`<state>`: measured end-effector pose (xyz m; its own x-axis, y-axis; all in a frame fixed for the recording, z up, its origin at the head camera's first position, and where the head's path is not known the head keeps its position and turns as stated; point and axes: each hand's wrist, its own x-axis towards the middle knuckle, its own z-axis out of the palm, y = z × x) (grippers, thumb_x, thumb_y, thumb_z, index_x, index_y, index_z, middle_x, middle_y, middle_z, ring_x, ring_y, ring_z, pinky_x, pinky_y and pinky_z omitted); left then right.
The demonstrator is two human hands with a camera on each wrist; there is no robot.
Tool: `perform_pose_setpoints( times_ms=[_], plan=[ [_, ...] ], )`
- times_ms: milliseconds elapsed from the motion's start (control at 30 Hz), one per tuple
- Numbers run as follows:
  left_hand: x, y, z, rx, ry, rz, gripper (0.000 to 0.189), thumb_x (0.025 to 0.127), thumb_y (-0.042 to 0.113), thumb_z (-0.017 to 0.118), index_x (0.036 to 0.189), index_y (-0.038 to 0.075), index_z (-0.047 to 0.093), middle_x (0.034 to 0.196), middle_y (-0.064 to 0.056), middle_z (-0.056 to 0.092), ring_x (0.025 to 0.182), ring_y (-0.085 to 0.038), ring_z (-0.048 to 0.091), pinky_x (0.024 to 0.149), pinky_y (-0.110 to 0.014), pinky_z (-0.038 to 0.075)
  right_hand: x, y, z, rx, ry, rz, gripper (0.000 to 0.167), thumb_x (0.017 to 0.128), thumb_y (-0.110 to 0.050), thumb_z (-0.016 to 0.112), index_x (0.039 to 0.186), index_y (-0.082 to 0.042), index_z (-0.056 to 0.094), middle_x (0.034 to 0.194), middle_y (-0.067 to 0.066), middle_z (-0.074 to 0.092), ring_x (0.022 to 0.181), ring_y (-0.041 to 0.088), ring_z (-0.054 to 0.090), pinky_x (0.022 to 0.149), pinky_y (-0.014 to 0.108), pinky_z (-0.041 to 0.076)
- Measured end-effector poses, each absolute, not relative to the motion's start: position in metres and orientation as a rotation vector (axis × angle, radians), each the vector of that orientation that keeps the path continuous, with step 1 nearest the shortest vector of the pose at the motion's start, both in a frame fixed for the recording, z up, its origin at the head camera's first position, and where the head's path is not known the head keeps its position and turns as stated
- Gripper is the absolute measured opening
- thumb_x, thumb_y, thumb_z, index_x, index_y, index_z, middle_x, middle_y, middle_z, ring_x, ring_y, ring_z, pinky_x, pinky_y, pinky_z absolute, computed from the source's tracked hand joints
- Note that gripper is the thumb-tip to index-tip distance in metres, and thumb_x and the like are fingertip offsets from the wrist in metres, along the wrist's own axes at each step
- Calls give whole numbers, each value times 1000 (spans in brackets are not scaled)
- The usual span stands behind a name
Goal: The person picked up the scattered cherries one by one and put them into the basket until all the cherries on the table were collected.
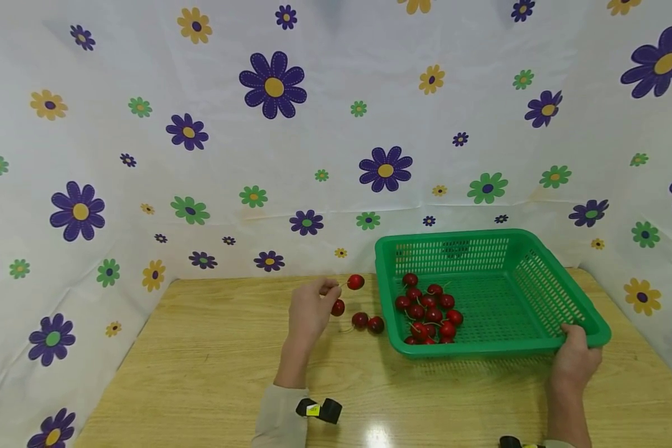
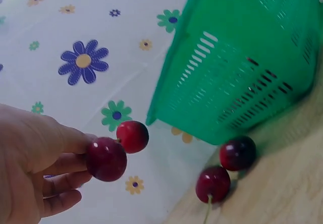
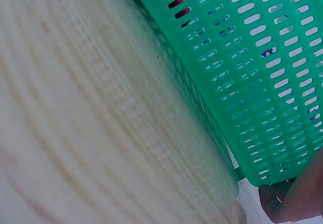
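Note:
My left hand (image 1: 309,312) pinches two cherries by their stems between thumb and fingertips, left of the basket. One is a bright red cherry (image 1: 355,282); the other is a darker cherry (image 2: 106,159), nearer the fingers in the left wrist view. Two more dark cherries lie side by side on the table, a stemmed cherry (image 1: 360,320) and another cherry (image 1: 376,324) close to the basket's left wall. The green plastic basket (image 1: 515,350) carries several cherries (image 1: 434,315) heaped in its left part. At its front right corner, my right hand (image 1: 575,361) grips the rim, thumb over the top.
The light wooden table (image 1: 213,361) extends left and in front of the basket. A white cloth (image 1: 325,143) printed with flowers hangs behind and along both sides. Dark straps with small devices sit on both wrists, the left strap (image 1: 319,410) over a beige sleeve.

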<state>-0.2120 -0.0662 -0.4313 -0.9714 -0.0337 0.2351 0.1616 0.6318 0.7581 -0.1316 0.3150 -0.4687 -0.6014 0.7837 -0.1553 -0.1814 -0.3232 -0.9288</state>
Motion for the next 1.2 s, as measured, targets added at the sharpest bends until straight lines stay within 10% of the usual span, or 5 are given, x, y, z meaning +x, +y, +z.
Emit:
perform_pose_setpoints(
  times_ms=[500, 1067, 1200],
  plan=[
    [-195, -30, -395, -292, -2314, -1561, 9, 89, 14, 74, 96, 8, 76, 88, -3, 73, 93, -21, 61, 82, -41, 48, -132, 316, -471, -826, -1301, 1959, 19, 92, -12, 49, 108, -19, 58, 100, -6, 59, 92, 7, 51, 77, 14, 39],
    [-215, 61, -371, -636, -2589, -1073, 9, 93, 22, 70, 96, 15, 74, 88, 4, 74, 92, -18, 61, 78, -27, 48, -134, 314, -471, -785, -1304, 1960, 20, 91, -11, 51, 107, -20, 58, 100, -7, 57, 91, 5, 50, 77, 13, 39],
    [-219, 94, -367, -737, -2701, -834, 9, 95, 26, 68, 97, 19, 73, 87, 8, 73, 84, -10, 64, 95, -27, 47, -133, 316, -472, -794, -1306, 1965, 24, 92, -12, 50, 112, -22, 57, 105, -8, 57, 94, 4, 51, 79, 12, 39]
  ],
)
